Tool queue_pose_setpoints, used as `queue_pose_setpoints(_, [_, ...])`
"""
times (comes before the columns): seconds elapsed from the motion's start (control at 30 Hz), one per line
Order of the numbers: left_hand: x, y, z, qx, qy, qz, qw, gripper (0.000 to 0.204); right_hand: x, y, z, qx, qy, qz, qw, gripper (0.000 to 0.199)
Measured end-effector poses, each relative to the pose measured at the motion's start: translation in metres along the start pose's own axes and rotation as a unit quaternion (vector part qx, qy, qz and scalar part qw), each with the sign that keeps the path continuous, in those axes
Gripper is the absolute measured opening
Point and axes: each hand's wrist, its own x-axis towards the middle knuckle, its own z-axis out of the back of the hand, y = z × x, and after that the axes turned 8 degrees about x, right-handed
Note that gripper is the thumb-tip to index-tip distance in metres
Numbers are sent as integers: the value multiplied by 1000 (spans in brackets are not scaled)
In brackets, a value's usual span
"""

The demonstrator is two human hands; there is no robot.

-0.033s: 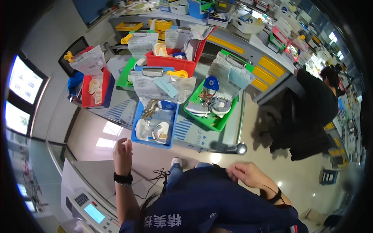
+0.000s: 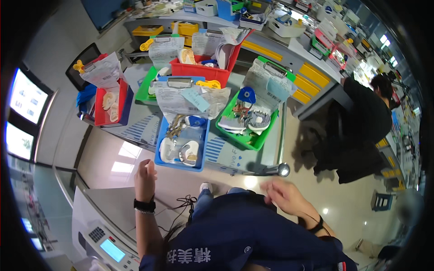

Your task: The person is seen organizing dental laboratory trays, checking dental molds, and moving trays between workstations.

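Blue tray: shallow rectangular plastic bin, set on cart top at near edge, just ahead of left hand, not touched. White dental casts seen in near end; metal parts and blue round piece in far end. Clipboard with paper sheets and pale blue slip laid tilted across far rim.

Left hand: empty, fingers loosely curled, black band at wrist, held just below tray's near left corner.

Right hand: empty, blurred, fingers spread, held off cart's near right corner, well apart from tray.
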Motion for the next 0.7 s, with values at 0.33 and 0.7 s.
queue_pose_setpoints(0.33, [50,8,-16,-45,261,-134,955,49,131,-45,-1,-330,-421,-87,840,30])
queue_pose_setpoints(0.7, [89,-4,-2,-73,419,-129,896,66,136,-32,-27,119,-406,-87,902,16])
